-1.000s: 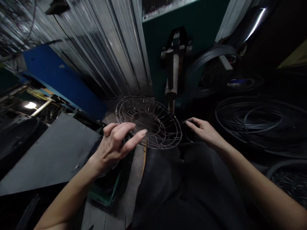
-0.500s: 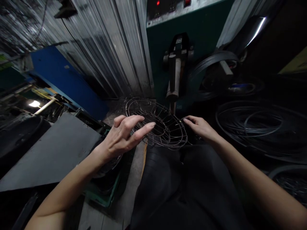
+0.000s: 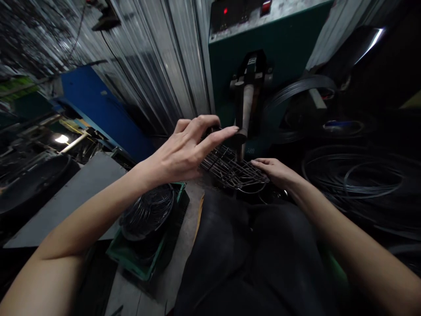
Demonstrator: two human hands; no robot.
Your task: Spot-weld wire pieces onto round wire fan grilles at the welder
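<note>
A round wire guard [image 3: 235, 171] made of concentric rings and spokes lies tilted under the electrode arm [image 3: 245, 114] of a green welding machine [image 3: 279, 57]. My left hand [image 3: 187, 151] is raised over the guard's left side, fingers curled and apart, pinching its near edge as far as I can see. My right hand [image 3: 274, 171] rests on the guard's right rim with fingers closed over the wire. My dark-clothed knees [image 3: 250, 245] sit just below the guard.
A green crate [image 3: 131, 259] holding stacked wire parts stands at lower left. Loose wire rings [image 3: 358, 175] lie at the right. A grey sheet [image 3: 72, 193] and a blue panel [image 3: 95, 109] are at the left, corrugated metal wall behind.
The guard has gone forward and tilted up under the electrode arm. My left hand rose and moved right with it; my right hand stayed on the right rim.
</note>
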